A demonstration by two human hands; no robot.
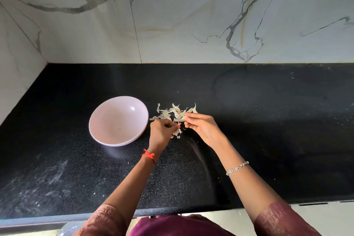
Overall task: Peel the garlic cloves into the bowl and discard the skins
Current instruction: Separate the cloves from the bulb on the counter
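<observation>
One head-worn view looks forward and down, close over the black stone tabletop [268,120], facing the white marble wall [172,34].

A black speckled countertop [268,120] is carrying a pale pink bowl [107,118], which is sitting upright left of centre. Just to its right, apart from it, a loose scatter of papery garlic skins [162,116] and a few garlic cloves [177,115] is lying on the stone. Faint whitish smears [55,176] are showing toward the front left edge.
</observation>
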